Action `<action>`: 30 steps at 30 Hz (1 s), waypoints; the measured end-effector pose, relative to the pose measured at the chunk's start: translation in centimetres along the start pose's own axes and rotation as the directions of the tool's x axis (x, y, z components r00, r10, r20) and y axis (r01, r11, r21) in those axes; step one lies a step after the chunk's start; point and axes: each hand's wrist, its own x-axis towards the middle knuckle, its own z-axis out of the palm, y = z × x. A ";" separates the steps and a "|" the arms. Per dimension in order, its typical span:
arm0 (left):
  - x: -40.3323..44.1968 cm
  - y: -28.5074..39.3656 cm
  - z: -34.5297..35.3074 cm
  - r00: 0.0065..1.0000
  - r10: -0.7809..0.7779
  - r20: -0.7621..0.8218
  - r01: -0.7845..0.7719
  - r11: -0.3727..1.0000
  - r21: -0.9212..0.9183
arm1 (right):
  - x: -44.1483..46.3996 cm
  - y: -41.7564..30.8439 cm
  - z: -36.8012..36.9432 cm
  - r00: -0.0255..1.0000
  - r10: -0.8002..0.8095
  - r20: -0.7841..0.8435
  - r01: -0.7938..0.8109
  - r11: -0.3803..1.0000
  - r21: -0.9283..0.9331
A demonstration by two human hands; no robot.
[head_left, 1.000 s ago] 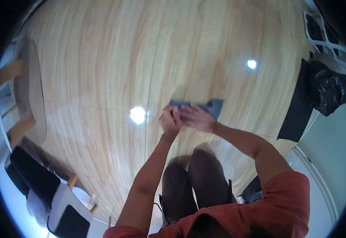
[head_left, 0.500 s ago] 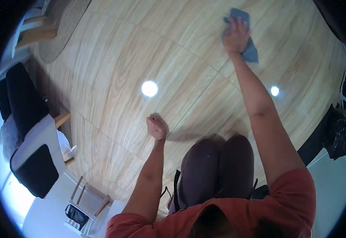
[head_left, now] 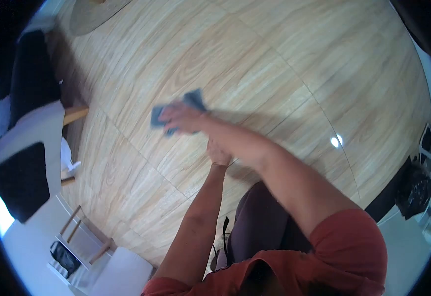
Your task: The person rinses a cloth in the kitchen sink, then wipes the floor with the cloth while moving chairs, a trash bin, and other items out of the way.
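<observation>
Under my right hand (head_left: 183, 117) a grey-blue cloth (head_left: 194, 98) lies bunched against the wood-look tile floor (head_left: 255, 74). The hand presses on it with the fingers over the cloth, slightly blurred by motion. My right forearm crosses in front of my left hand (head_left: 218, 152), which rests on the floor below it. The left hand looks closed in a fist, though its fingertips are partly hidden behind the forearm. Nothing shows in it.
Black-and-white padded chairs (head_left: 33, 153) with wooden legs stand at the left. A small stool or chair (head_left: 84, 241) is at the lower left. A round mat (head_left: 89, 22) lies at the top left. At the right is a black plastic bag (head_left: 415, 195) beside a white rack (head_left: 427, 143).
My right hand has swept the cloth from the far upper right across to the left, nearer to me. It now passes over my left hand. The view has shifted slightly.
</observation>
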 end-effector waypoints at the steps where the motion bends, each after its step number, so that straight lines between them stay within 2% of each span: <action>1: 0.6 0.3 -0.2 1.000 -0.025 -0.013 0.025 1.000 0.010 | -1.1 2.6 -1.4 0.994 0.033 -0.103 -0.043 0.995 -0.088; 2: 0.9 0.5 -0.2 0.997 -0.078 -0.010 0.078 0.997 -0.024 | -2.3 4.7 -5.0 0.983 0.162 -0.085 -0.178 0.954 -0.243; 3: 1.0 0.6 -0.3 0.992 -0.130 -0.006 0.129 0.990 -0.058 | -4.9 7.9 -6.8 0.942 0.201 -0.268 -0.312 0.820 -0.480; 4: 1.1 0.8 -0.5 0.988 -0.154 -0.013 0.153 0.987 -0.049 | -7.6 11.5 -9.4 0.902 0.304 -0.308 -0.417 0.798 -0.434; 5: 1.3 1.1 -0.9 0.991 -0.134 -0.024 0.133 0.990 -0.051 | -10.8 13.7 -12.1 0.827 0.387 -0.409 -0.561 0.620 -0.548; 6: 1.2 1.2 -1.0 0.994 -0.109 -0.031 0.107 0.993 -0.054 | -14.3 15.6 -15.0 0.785 0.376 -0.492 -0.619 0.452 -0.642; 7: 1.1 1.2 -1.0 0.992 -0.120 -0.041 0.118 0.992 -0.047 | -17.3 17.8 -17.0 0.685 0.457 -0.568 -0.729 0.449 -0.517; 8: 1.0 1.1 -0.9 0.994 -0.088 -0.058 0.084 0.995 -0.057 | -20.0 19.6 -18.3 0.584 0.535 -0.611 -0.799 0.246 -0.548; 9: 1.1 1.0 -0.9 0.995 -0.052 -0.081 0.047 0.997 -0.065 | -23.2 22.7 -18.3 0.476 0.515 -0.713 -0.850 0.062 -0.523; 10: 1.2 0.9 -1.0 0.994 -0.057 -0.095 0.051 0.997 -0.061 | -24.0 22.7 -18.5 0.274 0.526 -0.805 -0.943 -0.019 -0.334; 12: 1.3 1.2 -1.2 0.998 -0.046 -0.052 0.041 0.994 -0.100 | -21.9 22.2 -18.0 0.069 0.508 -0.859 -0.986 -0.096 -0.136; 14: 1.6 1.2 -1.2 0.998 -0.046 -0.052 0.039 0.992 -0.122 | -18.6 22.9 -15.2 0.155 0.433 -0.888 -0.988 0.084 -0.131; 15: 1.7 1.2 -1.3 0.998 -0.042 -0.045 0.035 0.990 -0.138 | -15.4 22.6 -13.6 0.260 0.444 -0.857 -0.965 0.095 -0.244; 16: 2.0 1.2 -1.1 0.997 -0.049 -0.063 0.039 0.988 -0.149 | -10.6 21.8 -11.8 0.365 0.452 -0.814 -0.928 0.110 -0.355; 18: 1.6 0.5 -0.7 1.000 -0.023 0.012 0.025 0.975 -0.222 | -1.1 19.1 -8.9 0.487 0.387 -0.783 -0.871 0.288 -0.399; 19: 1.3 -0.2 -2.1 1.000 -0.026 -0.001 0.025 0.974 -0.225 | 3.6 17.5 -7.8 0.535 0.396 -0.747 -0.841 0.335 -0.425; 21: 0.3 -2.7 -5.8 0.973 -0.164 -0.162 0.021 0.762 -0.647 | 12.8 15.2 -5.0 0.635 0.362 -0.683 -0.758 0.465 -0.458; 22: -1.0 -4.6 -7.0 0.947 -0.267 -0.178 0.094 0.762 -0.641 | 16.9 14.6 -3.3 0.686 0.319 -0.654 -0.698 0.541 -0.469; 23: -2.8 -6.8 -8.3 0.911 -0.365 -0.191 0.169 0.754 -0.635 | 20.6 13.7 -1.3 0.724 0.211 -0.657 -0.613 0.632 -0.474; 24: -4.7 -9.1 -9.9 0.862 -0.495 -0.109 0.326 0.706 -0.629 | 23.8 11.5 -0.2 0.788 0.191 -0.585 -0.510 0.734 -0.448; 25: -6.3 -11.3 -11.3 0.789 -0.613 -0.029 0.470 0.634 -0.614 | 26.6 9.3 1.4 0.843 0.157 -0.514 -0.429 0.772 -0.469; 26: -8.2 -13.5 -11.9 0.739 -0.665 -0.105 0.487 0.636 -0.598 | 28.5 7.0 2.8 0.907 0.088 -0.412 -0.286 0.846 -0.449; 27: -9.9 -15.4 -11.8 0.678 -0.713 -0.180 0.509 0.632 -0.585 | 29.6 3.8 4.5 0.938 0.059 -0.341 -0.216 0.871 -0.442; 28: -11.0 -16.9 -11.8 0.627 -0.756 -0.189 0.557 0.604 -0.571 | 29.9 2.0 7.1 0.957 -0.046 -0.285 -0.072 0.918 -0.390; 29: -12.1 -18.0 -11.8 0.576 -0.794 -0.194 0.604 0.573 -0.554 | 29.5 -0.7 9.0 0.980 -0.075 -0.185 0.000 0.926 -0.377; 30: -12.5 -18.9 -11.7 0.573 -0.800 -0.176 0.612 0.561 -0.557 | 28.2 -3.6 10.2 0.991 -0.072 -0.114 0.024 0.926 -0.376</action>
